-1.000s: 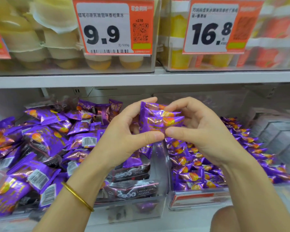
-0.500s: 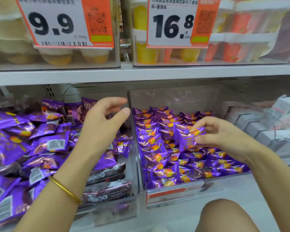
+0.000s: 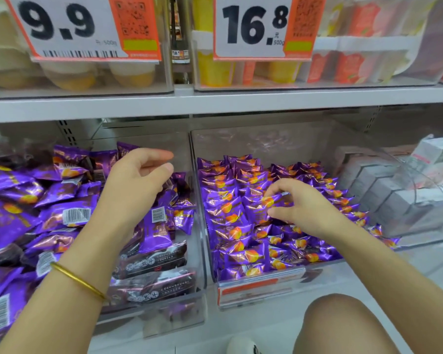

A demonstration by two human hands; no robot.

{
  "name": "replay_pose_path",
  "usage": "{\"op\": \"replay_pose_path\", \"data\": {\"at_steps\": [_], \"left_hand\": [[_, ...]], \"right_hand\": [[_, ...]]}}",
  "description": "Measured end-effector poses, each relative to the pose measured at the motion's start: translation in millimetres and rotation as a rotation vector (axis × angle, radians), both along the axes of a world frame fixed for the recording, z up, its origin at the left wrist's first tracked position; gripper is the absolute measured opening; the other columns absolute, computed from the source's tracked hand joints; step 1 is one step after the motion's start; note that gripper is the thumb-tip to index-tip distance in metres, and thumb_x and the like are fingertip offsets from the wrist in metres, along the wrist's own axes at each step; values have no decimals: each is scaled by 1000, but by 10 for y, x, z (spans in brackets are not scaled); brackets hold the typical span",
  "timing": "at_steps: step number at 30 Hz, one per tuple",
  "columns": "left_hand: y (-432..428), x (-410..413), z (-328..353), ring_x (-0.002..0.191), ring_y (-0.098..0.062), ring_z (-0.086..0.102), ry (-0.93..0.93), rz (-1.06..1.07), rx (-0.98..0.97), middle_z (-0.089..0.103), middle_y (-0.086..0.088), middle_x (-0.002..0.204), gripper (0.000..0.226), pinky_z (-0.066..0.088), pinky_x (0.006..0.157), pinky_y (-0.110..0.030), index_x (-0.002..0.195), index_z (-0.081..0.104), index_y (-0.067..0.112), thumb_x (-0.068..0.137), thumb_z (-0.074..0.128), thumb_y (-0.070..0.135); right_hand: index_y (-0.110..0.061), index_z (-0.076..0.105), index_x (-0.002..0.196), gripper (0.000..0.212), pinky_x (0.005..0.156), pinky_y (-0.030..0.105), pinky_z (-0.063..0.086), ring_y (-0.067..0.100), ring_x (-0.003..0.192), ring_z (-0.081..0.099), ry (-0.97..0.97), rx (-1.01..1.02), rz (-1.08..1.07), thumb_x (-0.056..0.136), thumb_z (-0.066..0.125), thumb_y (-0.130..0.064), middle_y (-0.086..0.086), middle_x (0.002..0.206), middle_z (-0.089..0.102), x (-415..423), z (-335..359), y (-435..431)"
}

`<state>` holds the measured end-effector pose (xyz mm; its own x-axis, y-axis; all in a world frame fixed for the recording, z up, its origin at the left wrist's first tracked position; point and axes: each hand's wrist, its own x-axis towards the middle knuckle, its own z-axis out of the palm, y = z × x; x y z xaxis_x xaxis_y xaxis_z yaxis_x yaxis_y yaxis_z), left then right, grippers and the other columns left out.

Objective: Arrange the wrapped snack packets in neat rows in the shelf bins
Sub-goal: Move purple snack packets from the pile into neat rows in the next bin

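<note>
Below the 16.8 tag [image 3: 251,26], right hand [image 3: 304,210] pinches a purple packet [image 3: 267,201]; left hand [image 3: 136,180] hovers loosely spread under the 9.9 tag [image 3: 62,24].

The right hand [image 3: 302,208] and the left hand [image 3: 136,182] hung over two clear shelf bins of purple snacks.
The right hand pinched one purple packet [image 3: 271,200] between thumb and fingers, low over the tidy rows [image 3: 230,226] in the right bin [image 3: 253,141]. The left hand, a gold bangle [image 3: 77,279] on its wrist, was loosely curled and held nothing above the loose heap [image 3: 62,213] in the left bin [image 3: 164,315]. Price tags reading 9.9 [image 3: 62,24] and 16.8 [image 3: 253,24] hung above, and pale boxes [image 3: 384,190] stood at the far right.
</note>
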<state>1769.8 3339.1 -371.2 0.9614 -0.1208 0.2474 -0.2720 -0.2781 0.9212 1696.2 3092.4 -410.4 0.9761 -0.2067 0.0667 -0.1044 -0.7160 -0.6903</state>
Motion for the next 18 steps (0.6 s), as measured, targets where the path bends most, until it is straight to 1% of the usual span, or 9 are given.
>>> {"op": "replay_pose_path", "data": {"at_steps": [2,5,6,8,10,11,14,16,18], "left_hand": [[27,-4,7,79,0,57,6,0,23,62,16,96,19,42,68,-15,103,63,25,91,56,13],[78,-8,6,79,0,56,14,-4,73,61,16,94,18,39,66,-13,103,63,25,92,56,14],[104,-9,6,79,1,55,19,-7,95,61,16,94,18,39,66,-13,102,62,26,92,55,13],[172,10,0,80,1,55,15,-23,157,61,14,94,19,41,70,-15,102,62,26,92,55,12],[244,46,-14,86,-1,57,2,-52,275,62,11,99,22,42,76,-17,108,63,23,92,55,10],[274,60,-23,91,-4,58,-2,-73,354,63,8,103,25,41,78,-17,113,62,20,92,55,10],[330,69,-77,107,-12,56,-3,-186,611,61,0,119,34,38,89,-19,124,57,16,91,57,16],[348,44,-129,116,-11,51,35,-296,770,55,2,131,43,37,96,-21,132,51,19,90,59,27],[370,35,-165,122,-9,48,102,-359,829,50,4,137,52,36,100,-22,137,44,22,88,60,33]], "right_hand": [[-23,52,99,26,59,24,36,13,70,48,10,-182,24,82,70,-14,4,100,57,-15,-13,64],[-22,46,115,37,60,28,29,11,71,47,36,-242,36,85,66,-14,2,97,54,-61,-30,123],[-22,44,122,44,62,26,28,11,75,48,46,-240,35,86,66,-14,3,103,54,-77,-27,129],[-20,41,133,53,70,16,28,14,99,49,48,-243,40,86,65,-14,1,124,50,-91,-26,123],[-17,42,136,56,82,10,26,14,122,41,37,-261,67,86,66,-15,0,138,41,-82,-33,122],[-17,43,136,56,86,10,25,14,126,39,40,-270,79,85,67,-16,1,140,38,-71,-40,126],[-16,44,136,59,86,7,25,15,126,38,62,-291,92,83,70,-18,2,139,34,-50,-43,145],[-17,43,137,63,84,5,22,15,127,37,70,-286,85,81,72,-20,2,140,32,-50,-41,139],[-19,42,137,66,83,4,20,14,128,36,73,-270,72,80,73,-21,2,141,31,-67,-31,130]]}}
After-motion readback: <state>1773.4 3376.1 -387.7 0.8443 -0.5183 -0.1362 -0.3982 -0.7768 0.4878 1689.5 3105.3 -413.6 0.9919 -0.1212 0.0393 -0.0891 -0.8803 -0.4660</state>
